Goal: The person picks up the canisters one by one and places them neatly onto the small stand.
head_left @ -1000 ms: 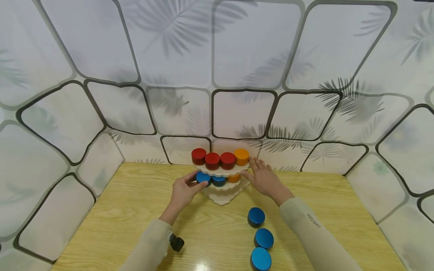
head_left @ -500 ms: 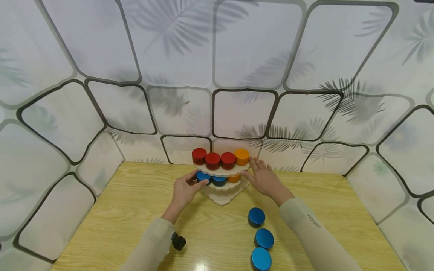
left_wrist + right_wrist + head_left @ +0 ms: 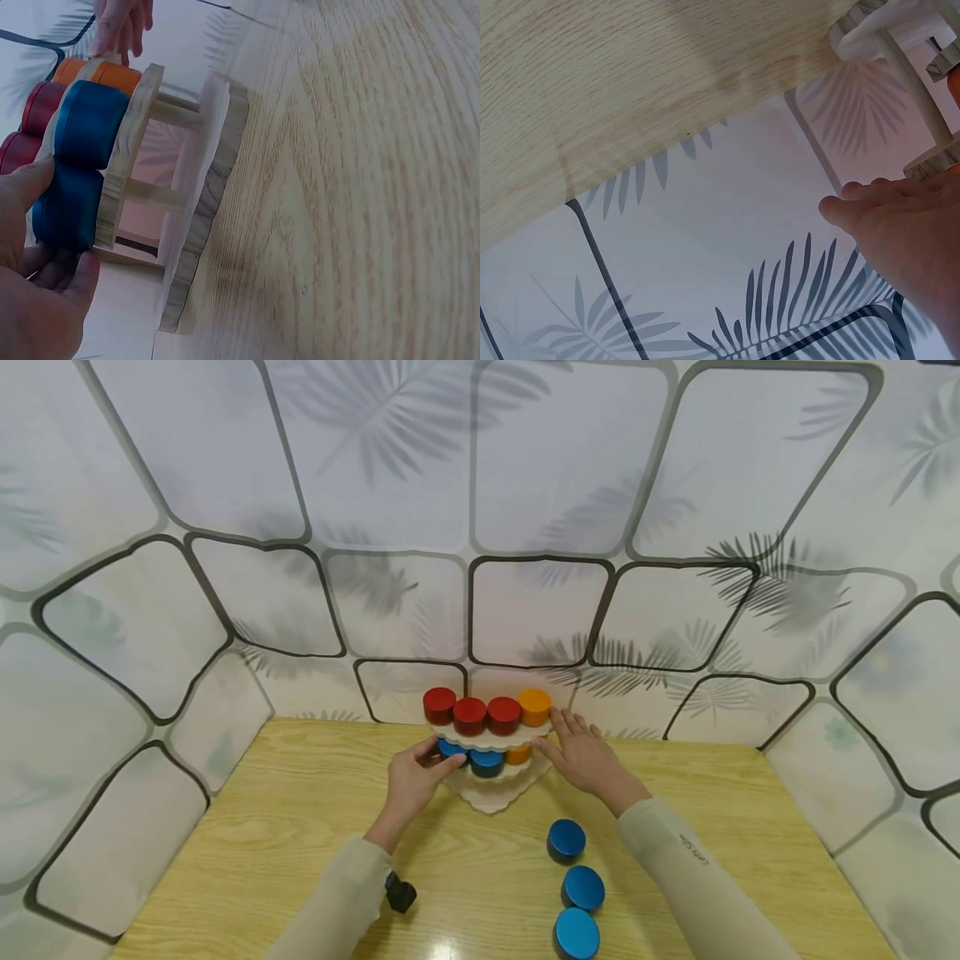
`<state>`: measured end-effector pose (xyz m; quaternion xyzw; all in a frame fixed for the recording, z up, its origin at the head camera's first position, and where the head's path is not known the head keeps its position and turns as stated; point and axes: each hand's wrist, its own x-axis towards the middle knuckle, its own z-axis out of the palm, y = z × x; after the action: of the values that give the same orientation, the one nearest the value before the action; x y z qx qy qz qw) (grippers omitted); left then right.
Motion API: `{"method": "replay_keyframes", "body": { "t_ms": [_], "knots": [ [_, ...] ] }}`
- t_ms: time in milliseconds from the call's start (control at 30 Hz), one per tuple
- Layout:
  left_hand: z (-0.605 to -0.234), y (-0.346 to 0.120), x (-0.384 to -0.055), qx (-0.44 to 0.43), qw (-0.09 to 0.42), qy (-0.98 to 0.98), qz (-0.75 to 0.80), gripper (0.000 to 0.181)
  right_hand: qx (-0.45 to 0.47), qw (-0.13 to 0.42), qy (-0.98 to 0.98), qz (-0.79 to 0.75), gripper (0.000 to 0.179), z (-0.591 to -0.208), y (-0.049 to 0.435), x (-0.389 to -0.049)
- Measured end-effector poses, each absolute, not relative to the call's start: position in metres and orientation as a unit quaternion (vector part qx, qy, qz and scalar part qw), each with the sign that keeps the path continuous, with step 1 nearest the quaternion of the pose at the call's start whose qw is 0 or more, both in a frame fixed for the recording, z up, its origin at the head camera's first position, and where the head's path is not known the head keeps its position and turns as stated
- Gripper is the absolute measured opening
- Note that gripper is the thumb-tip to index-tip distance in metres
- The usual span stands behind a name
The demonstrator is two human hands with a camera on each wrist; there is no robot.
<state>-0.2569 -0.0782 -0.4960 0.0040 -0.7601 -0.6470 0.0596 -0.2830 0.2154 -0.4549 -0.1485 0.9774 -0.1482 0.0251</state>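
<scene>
A three-tier wooden stand [image 3: 491,799] with scalloped edges is set against the back wall. My left hand [image 3: 408,781] pinches a blue round tin [image 3: 67,210] between thumb and fingers at the left of the middle tier. That tin touches a second blue tin [image 3: 487,765], and an orange tin [image 3: 517,754] sits to its right. On the top tier, red tins [image 3: 470,717] stand in a row beside a yellow-orange tin [image 3: 535,707]. Extended fingers of my right hand [image 3: 588,756] rest against the top tier's right edge.
Three loose blue tins [image 3: 566,841] stand on the wooden table [image 3: 247,860], in front of the stand and to its right. A patterned cloth wall [image 3: 540,618] closes off the back and both sides. A small black device [image 3: 401,893] is at the left cuff.
My left hand has shifted slightly right with its blue tin, which now sits deeper under the top tier. The neighbouring blue tin has moved a little right and forward. My right hand stays put.
</scene>
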Motion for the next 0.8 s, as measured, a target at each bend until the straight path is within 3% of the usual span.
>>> {"method": "replay_keyframes", "body": {
  "t_ms": [800],
  "knots": [
    [-0.4985, -0.0718, -0.2608, 0.015, 0.085, -0.768, -0.635, 0.060, -0.147, 0.025, 0.977, -0.151, 0.086, -0.4558, 0.2163, -0.2833]
  ]
}}
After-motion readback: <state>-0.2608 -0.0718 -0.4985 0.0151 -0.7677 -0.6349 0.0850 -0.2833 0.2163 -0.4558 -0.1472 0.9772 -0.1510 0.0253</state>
